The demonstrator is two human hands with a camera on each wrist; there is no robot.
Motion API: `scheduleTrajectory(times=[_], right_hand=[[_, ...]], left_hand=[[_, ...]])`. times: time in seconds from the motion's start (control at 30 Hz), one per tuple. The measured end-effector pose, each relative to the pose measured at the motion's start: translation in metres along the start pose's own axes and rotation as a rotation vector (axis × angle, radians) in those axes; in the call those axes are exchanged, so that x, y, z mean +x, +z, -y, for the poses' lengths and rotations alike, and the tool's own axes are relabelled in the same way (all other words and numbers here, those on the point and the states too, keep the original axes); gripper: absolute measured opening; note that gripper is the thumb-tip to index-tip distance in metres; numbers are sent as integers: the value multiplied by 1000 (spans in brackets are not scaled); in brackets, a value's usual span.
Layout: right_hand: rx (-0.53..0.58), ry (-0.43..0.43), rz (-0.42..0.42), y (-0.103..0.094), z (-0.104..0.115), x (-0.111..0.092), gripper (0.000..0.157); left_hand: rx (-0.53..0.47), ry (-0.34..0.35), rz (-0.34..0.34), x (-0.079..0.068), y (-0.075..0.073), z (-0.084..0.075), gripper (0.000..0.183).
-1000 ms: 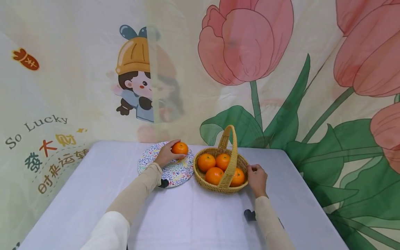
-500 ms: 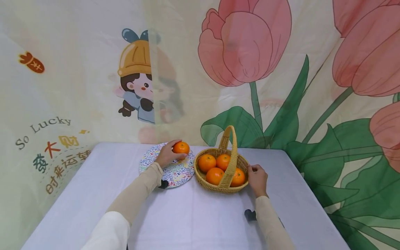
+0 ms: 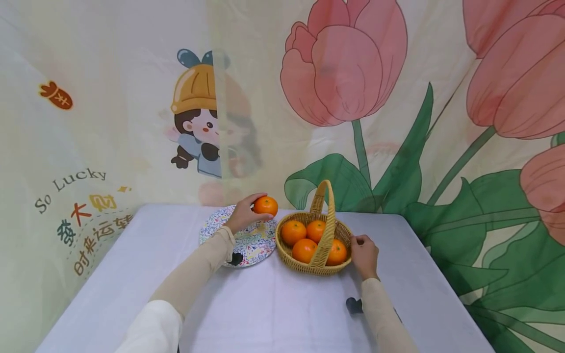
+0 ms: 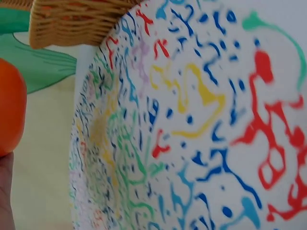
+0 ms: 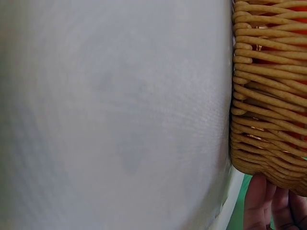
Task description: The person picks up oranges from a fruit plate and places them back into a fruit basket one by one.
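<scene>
My left hand (image 3: 244, 214) holds an orange (image 3: 266, 207) between thumb and fingers, above the right side of a round plate (image 3: 220, 230) with a multicoloured squiggle pattern. The same orange (image 4: 10, 108) shows at the left edge of the left wrist view. Beside the plate stands a wicker basket (image 3: 293, 263) with a tall arched handle and several oranges (image 3: 304, 250) in it. My right hand (image 3: 365, 255) grips the basket's right rim with curled fingers. In the right wrist view its fingers (image 5: 280, 206) lie against the woven side; the thumb is hidden there.
A white cloth covers the table (image 3: 269, 314). A curtain with printed tulips (image 3: 344, 73) and a cartoon figure (image 3: 200, 127) hangs right behind the table's back edge. Dark wrist-mounted pieces (image 3: 354, 306) stick out beside the forearms.
My left hand has raised the orange off the plate area and moved it a little right, toward the basket. The right hand stays at the basket's rim. The head view has tilted slightly.
</scene>
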State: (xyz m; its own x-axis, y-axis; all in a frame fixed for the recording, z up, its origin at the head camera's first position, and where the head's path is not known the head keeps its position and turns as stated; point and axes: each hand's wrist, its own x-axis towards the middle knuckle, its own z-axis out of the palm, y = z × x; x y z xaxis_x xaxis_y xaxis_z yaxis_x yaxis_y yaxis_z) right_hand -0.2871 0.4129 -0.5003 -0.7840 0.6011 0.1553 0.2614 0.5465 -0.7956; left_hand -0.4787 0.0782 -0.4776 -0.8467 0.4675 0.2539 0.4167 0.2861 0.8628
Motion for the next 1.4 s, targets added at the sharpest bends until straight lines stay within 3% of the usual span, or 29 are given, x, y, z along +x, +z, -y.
scheduleTrajectory(times=[0.33,0.67,0.9,1.1,1.4], right_hand=[[2,4,-8,1,-4,-1,37],[3,3,-29,0,-5,-1,35],[10,6,-17,-1,-4,-3,36],[6,12,-21,-1,-3,-3,35],[11,-3,-37,2,-3,1,34]], left_hand=[[-64,112,35,5,17,-26,77],[-134,188,129,5,39,-55,74],[-138,191,208,2,60,-66,71],[-106,193,242,2,75,-71,71],[-52,191,258,8,89,-65,82]])
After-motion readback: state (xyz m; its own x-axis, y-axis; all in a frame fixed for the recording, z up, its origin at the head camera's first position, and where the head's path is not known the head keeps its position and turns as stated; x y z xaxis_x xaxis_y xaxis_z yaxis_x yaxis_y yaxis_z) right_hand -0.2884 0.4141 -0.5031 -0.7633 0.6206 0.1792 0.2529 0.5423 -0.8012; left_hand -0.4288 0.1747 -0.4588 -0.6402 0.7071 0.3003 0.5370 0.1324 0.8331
